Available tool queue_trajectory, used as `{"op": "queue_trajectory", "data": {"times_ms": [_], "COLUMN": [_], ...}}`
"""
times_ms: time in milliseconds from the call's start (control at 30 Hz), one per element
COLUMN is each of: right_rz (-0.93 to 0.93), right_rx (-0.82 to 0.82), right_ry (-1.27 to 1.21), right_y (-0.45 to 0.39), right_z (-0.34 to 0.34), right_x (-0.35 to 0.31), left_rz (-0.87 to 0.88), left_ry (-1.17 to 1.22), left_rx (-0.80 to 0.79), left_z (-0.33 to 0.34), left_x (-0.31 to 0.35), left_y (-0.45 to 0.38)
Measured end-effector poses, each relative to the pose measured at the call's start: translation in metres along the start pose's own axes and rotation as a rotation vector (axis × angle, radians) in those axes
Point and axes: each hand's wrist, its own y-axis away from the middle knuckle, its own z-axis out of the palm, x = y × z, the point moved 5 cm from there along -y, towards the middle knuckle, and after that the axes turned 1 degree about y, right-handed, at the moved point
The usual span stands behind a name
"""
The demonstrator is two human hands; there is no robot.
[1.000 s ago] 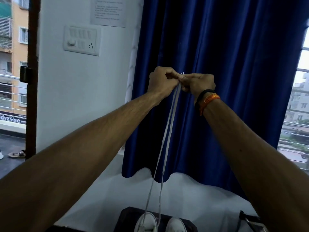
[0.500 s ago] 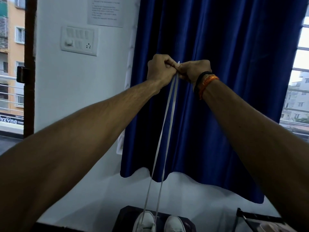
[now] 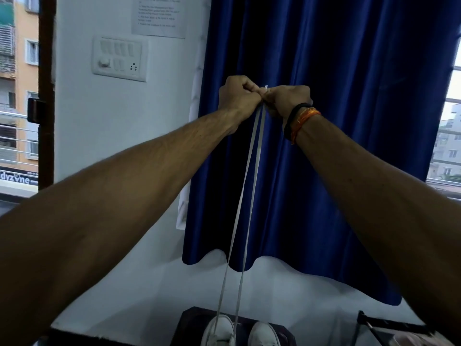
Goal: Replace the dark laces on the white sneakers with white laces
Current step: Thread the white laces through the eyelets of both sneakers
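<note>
Both arms stretch forward and up, the left hand point(image 3: 237, 96) and right hand point(image 3: 287, 99) meeting knuckle to knuckle, each pinching an end of the flat white lace point(image 3: 245, 186), which runs taut down to the left white sneaker point(image 3: 219, 332) at the bottom edge.

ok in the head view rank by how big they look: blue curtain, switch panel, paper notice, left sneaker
1. blue curtain
2. switch panel; paper notice, cropped at the top, looks alike
3. left sneaker, only partly in frame, so unsure

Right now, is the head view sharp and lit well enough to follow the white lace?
Head view: dim interior, bright windows; thin white lace stands out against the blue curtain; both fists, left hand and right hand, look soft; white sneakers cropped at the bottom edge.
</note>
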Motion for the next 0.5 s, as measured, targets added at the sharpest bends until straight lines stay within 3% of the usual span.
{"op": "queue_trajectory", "data": {"times_ms": [500], "right_rz": [-0.007], "right_rx": [-0.028], "right_ry": [-0.122], "right_y": [0.0006], "right_z": [0.0012], "right_x": [0.0095], "left_rz": [-0.066], "left_ry": [0.006], "left_rx": [-0.055], "left_z": [-0.0012], "left_x": [0.0009], "left_y": [-0.0036]}}
